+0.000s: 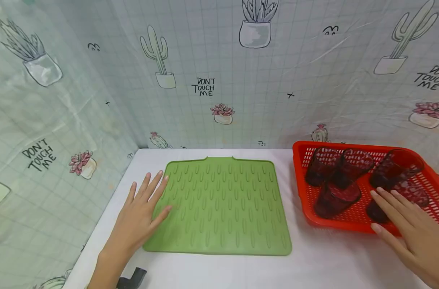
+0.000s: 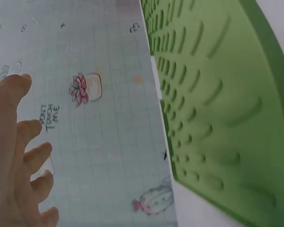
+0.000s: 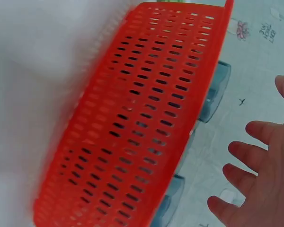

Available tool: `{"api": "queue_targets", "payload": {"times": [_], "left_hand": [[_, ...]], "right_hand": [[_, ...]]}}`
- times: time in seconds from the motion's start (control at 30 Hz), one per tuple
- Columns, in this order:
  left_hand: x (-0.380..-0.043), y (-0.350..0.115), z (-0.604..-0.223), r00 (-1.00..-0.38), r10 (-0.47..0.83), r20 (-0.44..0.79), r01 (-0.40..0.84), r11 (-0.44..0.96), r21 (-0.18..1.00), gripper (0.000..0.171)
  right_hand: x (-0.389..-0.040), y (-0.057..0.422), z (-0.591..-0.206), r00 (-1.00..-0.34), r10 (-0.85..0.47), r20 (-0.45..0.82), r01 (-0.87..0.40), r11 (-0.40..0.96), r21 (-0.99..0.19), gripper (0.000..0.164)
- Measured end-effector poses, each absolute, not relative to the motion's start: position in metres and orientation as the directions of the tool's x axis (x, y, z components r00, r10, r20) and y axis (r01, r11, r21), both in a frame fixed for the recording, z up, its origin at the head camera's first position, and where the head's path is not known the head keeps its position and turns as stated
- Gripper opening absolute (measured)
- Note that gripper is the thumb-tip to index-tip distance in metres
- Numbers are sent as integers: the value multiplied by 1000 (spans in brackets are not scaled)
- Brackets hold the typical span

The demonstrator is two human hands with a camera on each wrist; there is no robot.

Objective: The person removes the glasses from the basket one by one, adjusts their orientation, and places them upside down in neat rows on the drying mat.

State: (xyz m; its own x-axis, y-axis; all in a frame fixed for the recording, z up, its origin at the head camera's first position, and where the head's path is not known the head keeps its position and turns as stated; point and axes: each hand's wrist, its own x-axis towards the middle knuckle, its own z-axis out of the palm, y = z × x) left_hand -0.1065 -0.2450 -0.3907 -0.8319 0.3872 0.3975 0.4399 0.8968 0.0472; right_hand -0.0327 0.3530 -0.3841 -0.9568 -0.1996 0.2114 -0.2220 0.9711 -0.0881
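Spreading free fingers (image 1: 158, 194), the left hand (image 1: 141, 214) hovers near a green mat (image 1: 219, 208). The right hand (image 1: 416, 233) does likewise near a red basket (image 1: 334, 223).

green mat (image 1: 219, 204) flat on white table (image 1: 212, 273), center. left hand (image 1: 140, 214) over its left edge, fingers spread; can't tell if touching. red basket (image 1: 349, 226) to the right, at least five dark see-through cups (image 1: 333, 202) in it, some tilted. right hand (image 1: 418, 237) over basket's front edge, fingers straight. cactus-print sheet (image 1: 255, 104) behind and on the left. black thing (image 1: 135, 277) by left forearm (image 1: 107, 265), partly cut off.
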Motion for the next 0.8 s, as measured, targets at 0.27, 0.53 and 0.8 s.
{"api": "queue_targets", "payload": {"times": [0.27, 0.53, 0.8], "left_hand": [[-115, -210, -396, -805, 449, 388, 508, 859, 59, 70], [-125, -181, -397, -767, 515, 383, 590, 800, 107, 71], [-131, -153, -394, -730, 594, 339, 661, 741, 123, 75]], "right_hand": [[-52, 346, -364, -979, -188, 79, -201, 950, -238, 85], [-80, 347, -346, -959, -267, 92, -282, 909, -307, 78], [-104, 342, -328, -953, -302, -34, -286, 929, -234, 79]]}}
